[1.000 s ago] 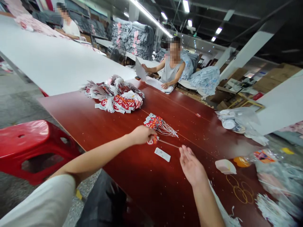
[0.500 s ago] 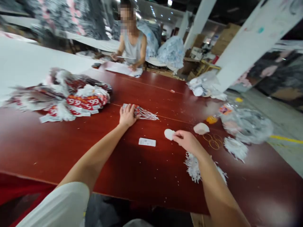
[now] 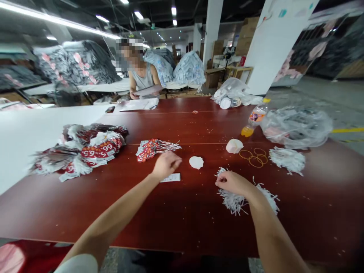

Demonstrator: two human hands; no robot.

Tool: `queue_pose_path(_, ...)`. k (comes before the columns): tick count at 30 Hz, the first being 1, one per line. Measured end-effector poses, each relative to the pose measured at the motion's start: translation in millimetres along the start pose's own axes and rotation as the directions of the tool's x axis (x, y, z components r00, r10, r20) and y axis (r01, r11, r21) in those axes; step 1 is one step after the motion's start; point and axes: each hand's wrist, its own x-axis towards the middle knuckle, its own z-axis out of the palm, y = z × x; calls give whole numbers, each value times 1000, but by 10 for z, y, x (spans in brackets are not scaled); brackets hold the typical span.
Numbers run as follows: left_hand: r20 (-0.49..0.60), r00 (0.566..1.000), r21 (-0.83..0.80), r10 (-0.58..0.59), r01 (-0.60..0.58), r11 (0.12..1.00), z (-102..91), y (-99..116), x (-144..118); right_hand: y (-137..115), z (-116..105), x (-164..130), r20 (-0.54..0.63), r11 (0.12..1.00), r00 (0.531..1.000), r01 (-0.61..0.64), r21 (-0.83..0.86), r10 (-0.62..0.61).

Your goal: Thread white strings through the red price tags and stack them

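My left hand (image 3: 165, 164) rests on a small white label (image 3: 171, 177) on the dark red table (image 3: 182, 220), just below a small stack of red price tags with white strings (image 3: 152, 147). My right hand (image 3: 231, 180) is closed over the top of a bundle of white strings (image 3: 236, 199). Between the two hands lies a small white disc (image 3: 196, 162).
A large heap of strung red tags (image 3: 82, 149) lies at the left. A white lump (image 3: 234, 146), rubber bands (image 3: 253, 156), more strings (image 3: 287, 159), a bottle (image 3: 253, 119) and plastic bags (image 3: 297, 127) sit at the right. A person (image 3: 140, 77) sits at the far end.
My left hand came back from the small tag stack to the white label. My right hand left the white disc on the table and dropped onto the string bundle. The view swung left.
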Motion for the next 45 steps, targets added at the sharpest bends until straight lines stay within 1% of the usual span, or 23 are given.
queue_pose_path(2, 88, 992, -98, 88, -80, 992, 216, 264, 183, -19, -7, -47, -50, 995, 995, 90, 52, -88)
queue_pose_path(4, 164, 983, -127, 85, -64, 990, 404, 418, 365, -60, -26, -87, -91, 992, 990, 109, 65, -103)
queue_pose_path(7, 270, 962, -111, 36, -6, 994, 549, 456, 561, -158, -80, -159, -144, 982, 984, 129, 134, -110)
queue_pose_path(9, 317, 948, -113, 39, -3, 994, 561, 429, 626, -258, -117, -229, -123, 942, 982, 175, 288, -145)
queue_pose_path(11, 332, 942, -106, 44, -9, 994, 553, 426, 649, -389, -117, -304, -41, 847, 977, 201, 492, -208)
queue_pose_path(13, 307, 951, -60, 23, -5, 998, 568, 476, 646, -529, -53, -355, 40, 721, 947, 215, 659, -318)
queue_pose_path(15, 235, 972, 28, -28, 22, 999, 608, 574, 632, -644, 64, -363, 99, 638, 904, 213, 740, -416)
queue_pose_path(16, 200, 978, 70, -54, 41, 997, 624, 632, 621, -682, 129, -352, 138, 627, 888, 193, 755, -439)
queue_pose_path(17, 166, 983, 100, -72, 56, 993, 626, 692, 605, -705, 188, -335, 181, 634, 879, 163, 756, -441)
queue_pose_path(19, 91, 992, 110, -87, 77, 991, 565, 802, 534, -715, 267, -294, 233, 663, 883, 111, 740, -408)
queue_pose_path(21, 13, 993, 35, -114, 113, 993, 414, 891, 380, -699, 289, -261, 217, 681, 897, 117, 723, -384)
queue_pose_path(22, -19, 988, -23, -153, 153, 988, 320, 926, 270, -689, 286, -249, 185, 694, 907, 147, 704, -379)
queue_pose_path(24, -30, 963, -151, -267, 260, 954, 141, 982, 5, -679, 281, -233, 54, 753, 927, 267, 601, -372)
queue_pose_path(25, -15, 947, -205, -322, 312, 928, 74, 1004, -132, -680, 290, -223, -33, 795, 928, 337, 504, -372)
queue_pose_path(27, 9, 918, -281, -397, 383, 880, 4, 1039, -368, -691, 342, -194, -183, 866, 904, 423, 268, -385)
queue_pose_path(28, 10, 907, -307, -420, 403, 862, -1, 1052, -456, -700, 383, -175, -222, 888, 893, 430, 162, -392)
queue_pose_path(30, 3, 896, -345, -445, 418, 840, 25, 1067, -561, -726, 481, -132, -238, 916, 891, 401, 13, -386)
queue_pose_path(32, -1, 904, -374, -427, 395, 839, 57, 1071, -595, -756, 578, -95, -252, 930, 895, 358, -87, -368)
queue_pose_path(34, -4, 925, -386, -380, 349, 854, 69, 1067, -598, -785, 654, -68, -292, 936, 890, 321, -146, -351)
queue_pose_path(37, -6, 947, -370, -320, 295, 881, 49, 1044, -603, -809, 714, -41, -324, 947, 890, 287, -144, -320)
queue_pose_path(40, -10, 961, -382, -276, 251, 889, 22, 1011, -615, -787, 702, -17, -278, 961, 920, 271, -58, -276)
queue_pose_path(43, -36, 970, -413, -240, 204, 887, 19, 1002, -626, -722, 616, 13, -172, 956, 962, 241, 166, -212)
queue_pose_path(45, -47, 982, -372, -181, 151, 916, 26, 1024, -639, -670, 536, 34, -55, 901, 970, 242, 360, -238)
